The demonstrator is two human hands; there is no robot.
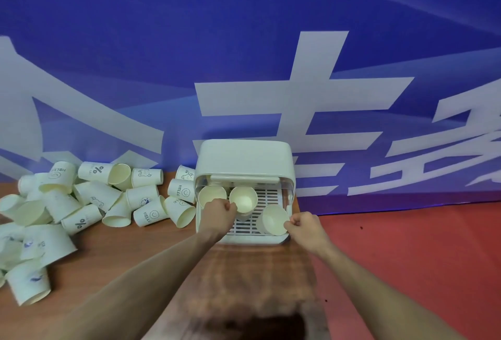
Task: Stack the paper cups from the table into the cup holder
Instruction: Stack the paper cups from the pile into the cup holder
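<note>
A cream cup holder point(244, 155) with a slatted tray stands at the table's far edge, its lid raised. Three paper cups sit inside it, mouths up. My left hand point(218, 213) pinches the rim of the middle cup point(243, 200). My right hand point(305, 226) pinches the rim of the cup on the right point(273, 219), which tilts toward me. A third cup point(212, 195) stands at the tray's back left, untouched. Many loose paper cups point(89, 204) lie scattered on the table to the left.
The wooden table point(130, 253) ends just right of the holder, with red floor point(406, 253) beyond. A blue banner point(244, 55) with large white characters hangs right behind the holder. More cups point(27, 266) lie near the left front edge.
</note>
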